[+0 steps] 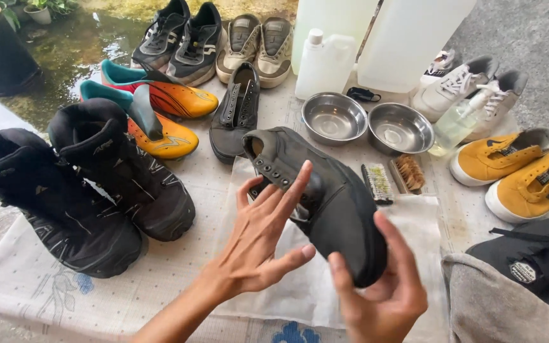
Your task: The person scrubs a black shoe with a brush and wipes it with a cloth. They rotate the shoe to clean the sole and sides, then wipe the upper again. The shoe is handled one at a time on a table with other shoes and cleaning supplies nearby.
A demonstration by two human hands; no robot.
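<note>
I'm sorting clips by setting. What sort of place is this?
Probably an outdoor shoe-cleaning spot: many pairs of shoes on a cloth-covered table, two round steel bowls beside bristle brushes, and wet ground behind.

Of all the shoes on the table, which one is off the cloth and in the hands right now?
The dark grey lace-less shoe, its toe cupped by the right hand and its side touched by the left hand. Its mate and the other pairs lie flat on the table.
</note>
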